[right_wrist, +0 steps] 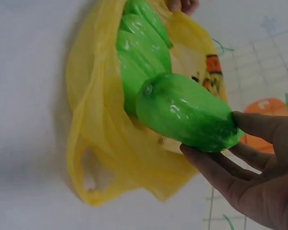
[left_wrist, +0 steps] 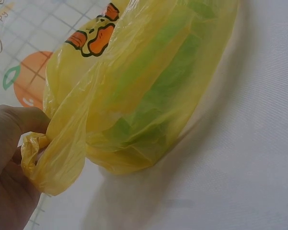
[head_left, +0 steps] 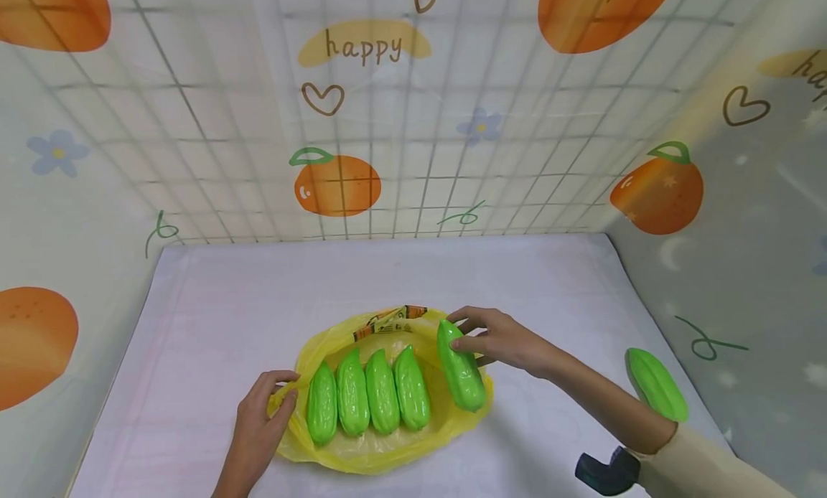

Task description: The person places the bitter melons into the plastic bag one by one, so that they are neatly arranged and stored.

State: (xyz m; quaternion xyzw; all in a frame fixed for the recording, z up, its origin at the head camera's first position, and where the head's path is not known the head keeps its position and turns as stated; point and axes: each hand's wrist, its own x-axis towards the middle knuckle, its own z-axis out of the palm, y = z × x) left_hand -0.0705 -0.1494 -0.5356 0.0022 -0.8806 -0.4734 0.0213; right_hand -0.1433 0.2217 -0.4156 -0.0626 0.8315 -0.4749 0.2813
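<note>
A yellow plastic bag (head_left: 452,430) lies spread on the white table with its mouth wide. Inside it, several glossy green papaya-shaped fruits (head_left: 382,394) are lined up side by side, pointed ends away from me. My left hand (head_left: 258,419) pinches the bag's left side; in the left wrist view the bag's handle loop (left_wrist: 62,158) is between thumb and fingers. Over the bag's right part, my right hand (head_left: 507,340) grips another green papaya-shaped fruit (head_left: 461,376) near its pointed end, thumb on one side and fingers on the other. Its rounded end tilts down toward the bag.
One more green fruit (head_left: 657,384) lies near the table's right edge, beyond my right forearm. A dark band (head_left: 607,471) sits at the right sleeve. Printed cloth walls (head_left: 413,125) with oranges and grid lines enclose the table (head_left: 220,297) at the back and sides.
</note>
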